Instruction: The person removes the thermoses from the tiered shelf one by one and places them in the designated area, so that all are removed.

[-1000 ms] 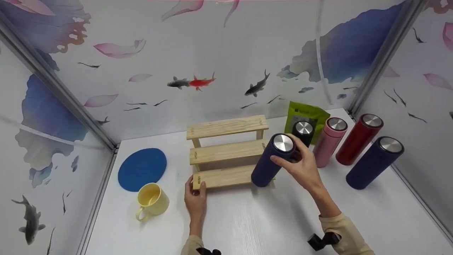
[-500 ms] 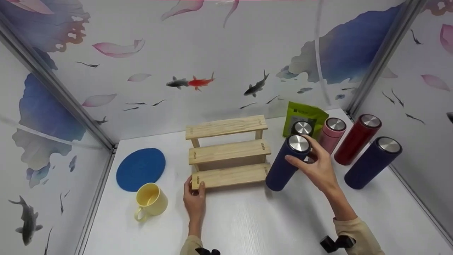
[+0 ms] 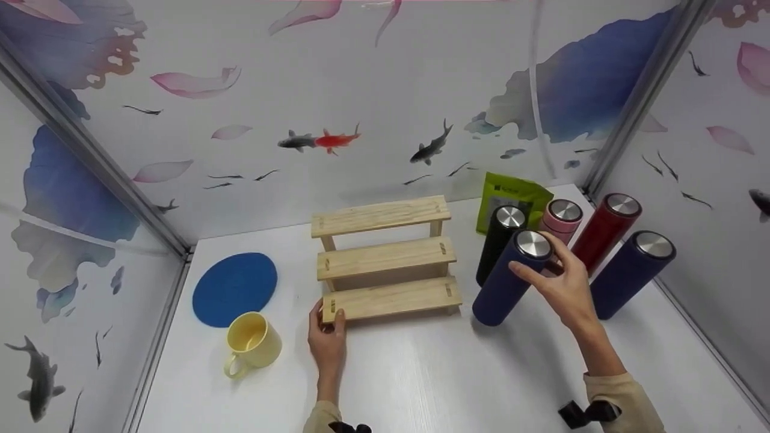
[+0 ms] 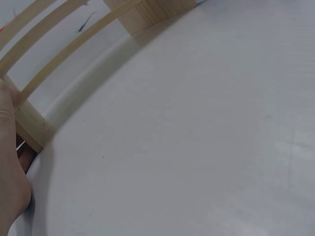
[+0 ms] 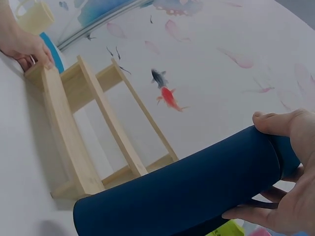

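Note:
My right hand (image 3: 562, 285) grips a dark blue thermos flask (image 3: 504, 293) near its silver-topped lid, to the right of a three-step wooden rack (image 3: 388, 260). In the right wrist view the flask (image 5: 182, 189) slants across the front, thumb on one side and fingers on the other. My left hand (image 3: 328, 343) holds the left end of the rack's lowest step, thumb on top. The left wrist view shows part of that hand (image 4: 11, 167) at the rack's leg. Directly behind the held flask stands a black flask (image 3: 498, 243), partly covered by it.
At the right stand a pink flask (image 3: 562, 222), a red flask (image 3: 610, 231) and a second dark blue flask (image 3: 631, 273). A green pouch (image 3: 490, 186) leans at the back wall. A yellow mug (image 3: 264, 346) and a blue round mat (image 3: 234, 288) lie left of the rack.
My right hand has carried the blue flask rightward, from in front of the rack's lowest step to beside the rack. My left hand keeps its hold on the step.

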The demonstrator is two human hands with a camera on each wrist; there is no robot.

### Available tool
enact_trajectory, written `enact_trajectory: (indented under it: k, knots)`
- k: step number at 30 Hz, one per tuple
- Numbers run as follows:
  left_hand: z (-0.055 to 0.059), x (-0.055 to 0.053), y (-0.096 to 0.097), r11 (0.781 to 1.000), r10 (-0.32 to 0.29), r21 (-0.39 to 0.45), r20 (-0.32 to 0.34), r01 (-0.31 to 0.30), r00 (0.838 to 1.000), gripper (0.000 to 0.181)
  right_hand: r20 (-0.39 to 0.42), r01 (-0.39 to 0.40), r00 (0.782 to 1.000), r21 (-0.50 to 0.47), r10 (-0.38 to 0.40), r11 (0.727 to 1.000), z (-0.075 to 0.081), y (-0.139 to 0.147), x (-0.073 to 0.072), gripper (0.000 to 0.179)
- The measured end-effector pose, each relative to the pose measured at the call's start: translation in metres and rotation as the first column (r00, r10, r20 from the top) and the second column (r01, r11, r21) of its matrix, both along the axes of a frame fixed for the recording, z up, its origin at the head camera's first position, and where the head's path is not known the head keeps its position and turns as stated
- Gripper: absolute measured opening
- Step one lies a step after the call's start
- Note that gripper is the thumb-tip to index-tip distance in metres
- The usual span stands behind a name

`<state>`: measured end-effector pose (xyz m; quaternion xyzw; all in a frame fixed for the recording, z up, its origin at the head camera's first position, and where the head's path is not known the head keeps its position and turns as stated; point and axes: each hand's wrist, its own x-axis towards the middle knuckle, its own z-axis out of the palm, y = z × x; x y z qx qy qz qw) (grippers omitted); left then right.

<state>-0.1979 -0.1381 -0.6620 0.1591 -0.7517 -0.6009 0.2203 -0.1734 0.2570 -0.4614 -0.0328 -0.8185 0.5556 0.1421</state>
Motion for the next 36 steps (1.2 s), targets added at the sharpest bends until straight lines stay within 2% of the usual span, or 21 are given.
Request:
enact_trajectory:
  k: [13, 21, 30, 36]
  knots:
    - [-0.001, 0.001, 0.000, 1.000, -0.006, -0.007, -0.074, 0.006, 0.997, 0.050, 0.000, 0.057, 0.998, 0.060, -0.057, 0.997, -0.015, 0.033, 0.000, 0.072]
    - [-0.001, 0.001, 0.000, 1.000, 0.006, -0.010, -0.060, -0.007, 0.998, 0.048, -0.002, 0.151, 0.988, 0.111, -0.152, 0.982, -0.021, 0.047, -0.003, 0.074]
    - [-0.003, 0.000, 0.000, 1.000, 0.000, -0.007, -0.027, 0.000, 1.000, 0.050, 0.011, 0.249, 0.968, 0.112, -0.252, 0.962, -0.026, 0.056, -0.006, 0.070]
    - [-0.005, 0.000, -0.001, 0.999, -0.002, -0.041, -0.032, 0.001, 0.999, 0.050, 0.064, 0.284, 0.954, 0.118, -0.293, 0.952, -0.030, 0.063, -0.008, 0.073]
